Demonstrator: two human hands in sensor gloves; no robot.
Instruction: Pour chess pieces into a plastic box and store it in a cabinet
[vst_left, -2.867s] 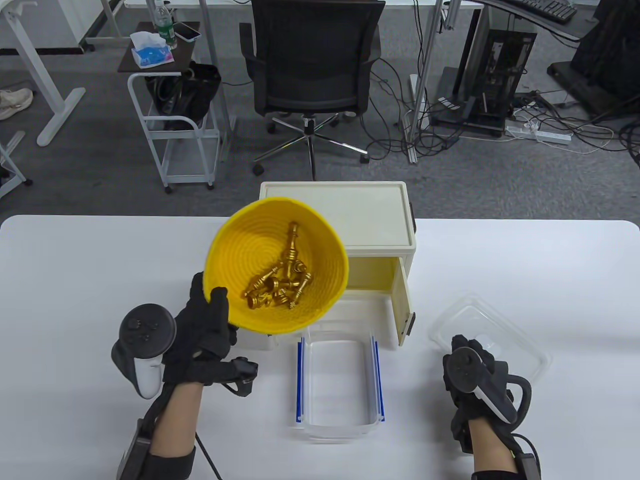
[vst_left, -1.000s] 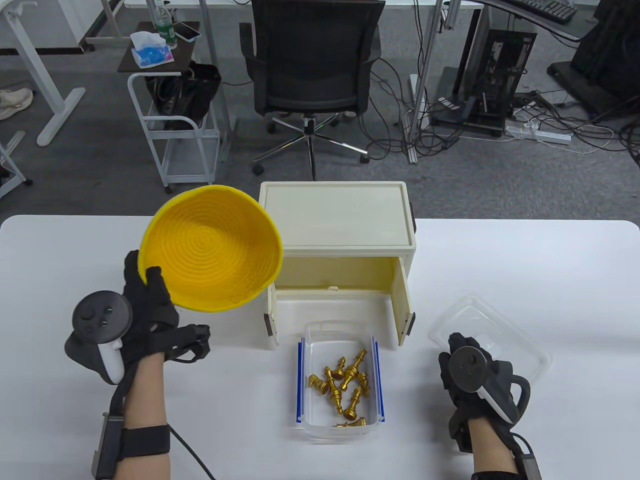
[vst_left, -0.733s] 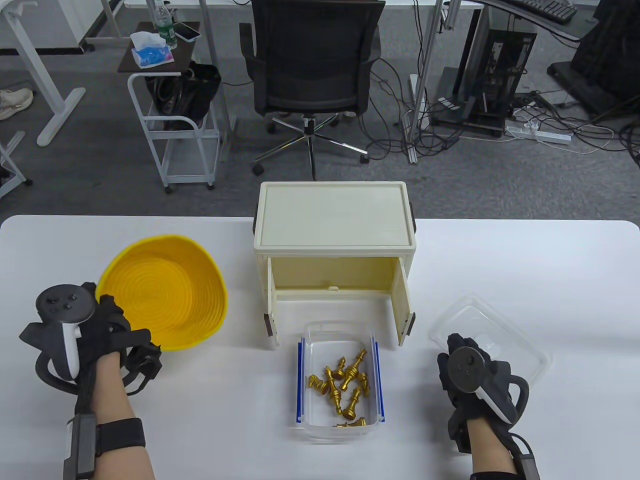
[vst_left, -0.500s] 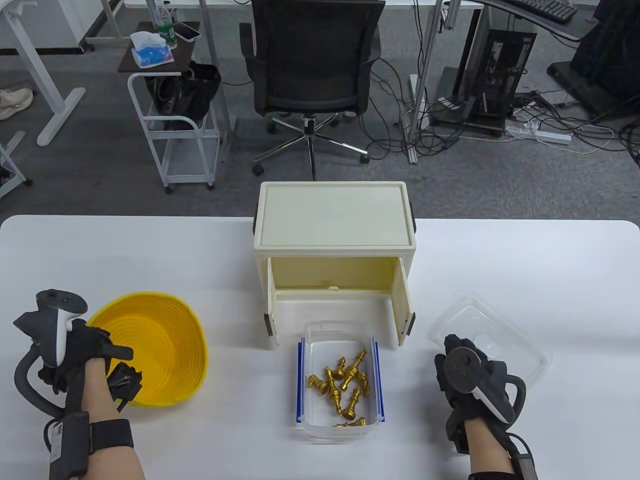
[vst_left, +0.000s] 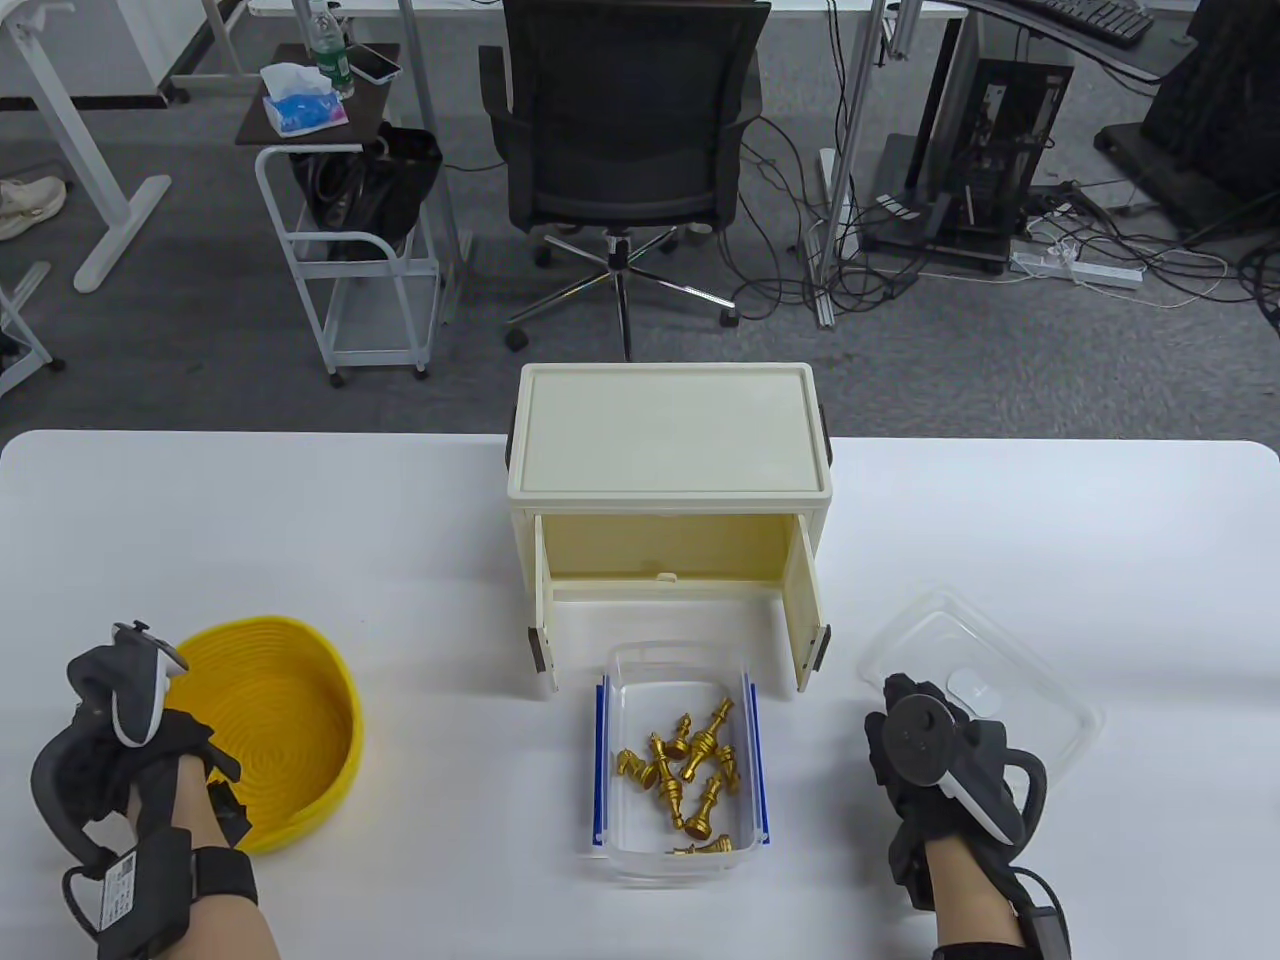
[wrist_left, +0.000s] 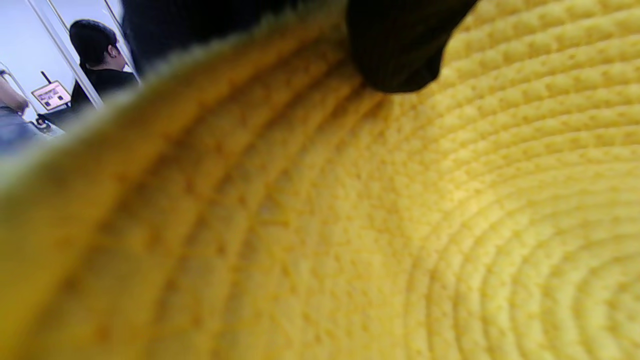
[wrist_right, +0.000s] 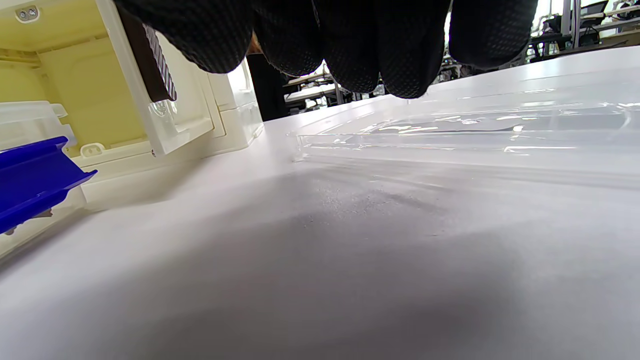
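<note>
- The left hand (vst_left: 150, 760) gripped the near-left rim of the yellow woven basket (vst_left: 290, 730), which sat on the surface (vst_left: 1050, 540) near its left edge; in the left wrist view one gloved fingertip (wrist_left: 395, 47) pressed on the inner wall of the basket (wrist_left: 350, 225), so the fingers were clamped on the rim.
- The gold chess pieces (vst_left: 690, 770) lay in the clear plastic box (vst_left: 683, 668) with blue clips, near the front edge at the middle; the box stood just before the open cream cabinet (vst_left: 670, 440).
- The right hand (vst_left: 930, 760) was at the near-left corner of the clear lid (vst_left: 1020, 650); its fingers (wrist_right: 350, 40) hung together above the lid edge (wrist_right: 450, 135); whether they touched it, I could not tell.
</note>
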